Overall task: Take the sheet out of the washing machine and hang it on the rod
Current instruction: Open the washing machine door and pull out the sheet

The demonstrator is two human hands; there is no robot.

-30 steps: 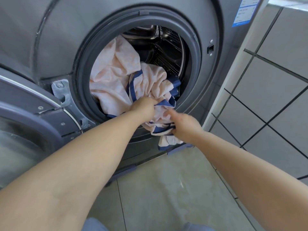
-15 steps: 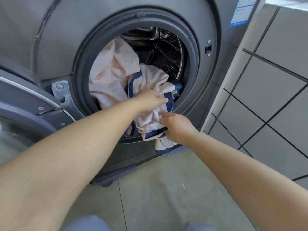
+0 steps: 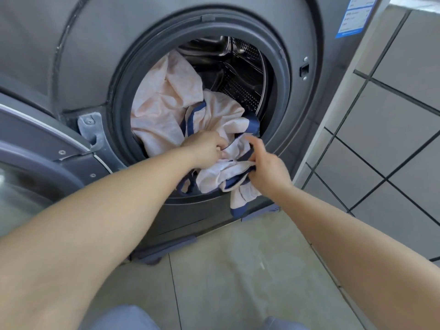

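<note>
Our left hand (image 3: 207, 148) grips the sheet (image 3: 166, 110) at the washing machine (image 3: 95, 55) door; at its three o'clock, our right hand (image 3: 266, 165) pinches a blue-edged fold.

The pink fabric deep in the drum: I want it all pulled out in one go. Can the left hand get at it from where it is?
Probably yes. The left hand grips the sheet at the open doorway, and nothing lies between it and the pink fabric just behind.
</note>
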